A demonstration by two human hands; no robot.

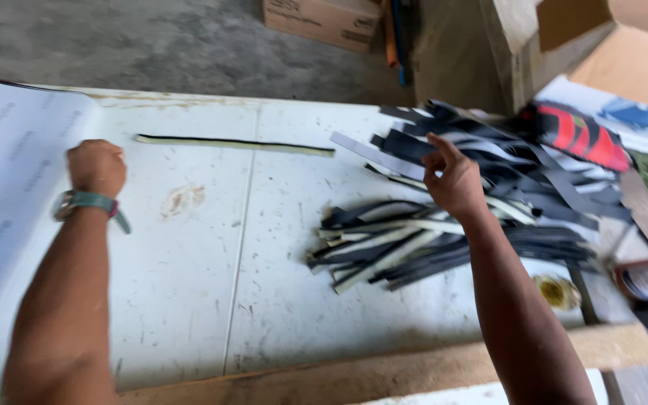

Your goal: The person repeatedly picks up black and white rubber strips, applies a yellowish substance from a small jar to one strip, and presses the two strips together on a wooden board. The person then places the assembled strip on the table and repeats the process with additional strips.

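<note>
Right hand (455, 184) loosely curled, seemingly touching strips (444, 240); left hand (97, 166) fisted.

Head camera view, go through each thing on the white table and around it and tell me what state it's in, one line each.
Left hand: closed in a fist, resting on the white sheet.
Right hand: fingers bent, reaching over the strips; grip cannot be told.
Long thin pale strip with a dark edge: lying flat, alone.
Heap of black and cream strips: loosely piled, tangled.
Brown cardboard box at top right: flaps open.
White table: scuffed, stained.
</note>
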